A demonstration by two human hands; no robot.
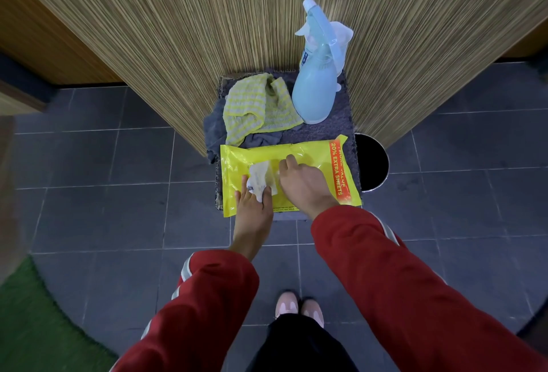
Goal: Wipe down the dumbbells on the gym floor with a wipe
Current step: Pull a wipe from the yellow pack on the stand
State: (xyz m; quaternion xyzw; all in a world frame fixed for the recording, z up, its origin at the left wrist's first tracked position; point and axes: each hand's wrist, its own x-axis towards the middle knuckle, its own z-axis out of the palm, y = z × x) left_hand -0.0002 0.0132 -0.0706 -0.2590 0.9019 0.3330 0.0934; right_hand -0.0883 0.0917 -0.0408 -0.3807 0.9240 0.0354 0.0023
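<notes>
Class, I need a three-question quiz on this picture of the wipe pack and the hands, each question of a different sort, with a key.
1. True or false: the spray bottle lies on its side.
2. Which hand pinches the white wipe at the yellow pack? A left hand B right hand C neither
3. Fill in: the right hand rests on the ____.

Key: 1 false, it stands upright beside the striped cloth. 2 A. 3 yellow pack.
</notes>
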